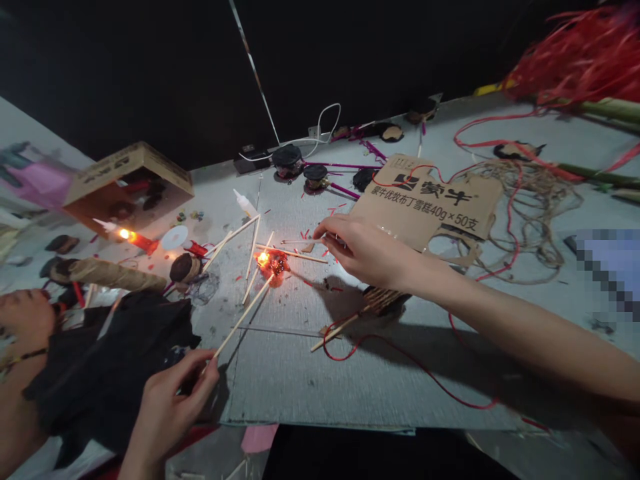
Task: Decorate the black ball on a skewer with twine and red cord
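Note:
My left hand (170,400) pinches the near end of a long thin wooden stick (245,317). The stick's far tip reaches a small burning red candle stub (271,263) on the grey board (320,373). My right hand (365,250) stretches across the board, its fingers closed on another thin stick (299,241) lying near the flame. Several more sticks (253,250) lie fanned around the candle stub.
A printed cardboard piece (430,200) lies behind my right hand, with tangled twine (530,200) and red string (425,373) beside it. A second lit candle (131,237), a cardboard box (127,183), a twine roll (113,273), black cloth (115,360) and a glue bottle (245,203) sit left.

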Demonstrator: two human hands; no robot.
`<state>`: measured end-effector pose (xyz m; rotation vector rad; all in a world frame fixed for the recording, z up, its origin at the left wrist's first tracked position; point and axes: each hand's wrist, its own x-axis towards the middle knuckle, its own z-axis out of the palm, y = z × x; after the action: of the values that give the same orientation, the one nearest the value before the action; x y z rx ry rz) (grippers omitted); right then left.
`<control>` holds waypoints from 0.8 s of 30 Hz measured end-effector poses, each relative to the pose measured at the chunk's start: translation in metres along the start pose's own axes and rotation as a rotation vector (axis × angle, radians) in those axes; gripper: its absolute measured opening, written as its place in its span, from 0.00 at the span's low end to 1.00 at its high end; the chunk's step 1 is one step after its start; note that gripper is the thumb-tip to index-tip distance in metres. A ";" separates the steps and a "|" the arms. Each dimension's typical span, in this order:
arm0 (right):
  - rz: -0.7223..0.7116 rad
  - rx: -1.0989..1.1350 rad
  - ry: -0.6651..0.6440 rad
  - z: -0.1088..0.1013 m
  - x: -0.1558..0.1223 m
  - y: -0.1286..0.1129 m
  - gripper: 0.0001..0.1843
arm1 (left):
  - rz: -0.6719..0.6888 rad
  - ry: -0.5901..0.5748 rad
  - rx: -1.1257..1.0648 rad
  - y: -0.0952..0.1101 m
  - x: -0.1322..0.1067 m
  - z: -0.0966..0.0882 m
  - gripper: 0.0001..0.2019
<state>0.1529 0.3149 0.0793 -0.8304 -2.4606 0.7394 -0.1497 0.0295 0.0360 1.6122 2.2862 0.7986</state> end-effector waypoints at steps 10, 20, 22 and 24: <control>0.004 0.015 0.009 0.001 0.000 0.000 0.16 | 0.034 0.014 -0.031 -0.002 0.008 -0.014 0.14; -0.104 0.036 -0.114 0.007 -0.001 -0.004 0.14 | -0.010 0.131 0.004 0.009 0.011 -0.017 0.16; -0.128 0.046 -0.144 0.011 -0.001 -0.004 0.13 | 0.027 0.085 -0.003 0.010 0.013 -0.019 0.15; -0.140 0.054 -0.166 0.014 0.000 -0.003 0.14 | 0.037 0.082 -0.013 0.010 0.014 -0.020 0.13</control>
<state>0.1440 0.3076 0.0701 -0.5917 -2.6002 0.8491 -0.1561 0.0386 0.0596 1.6496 2.3071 0.9025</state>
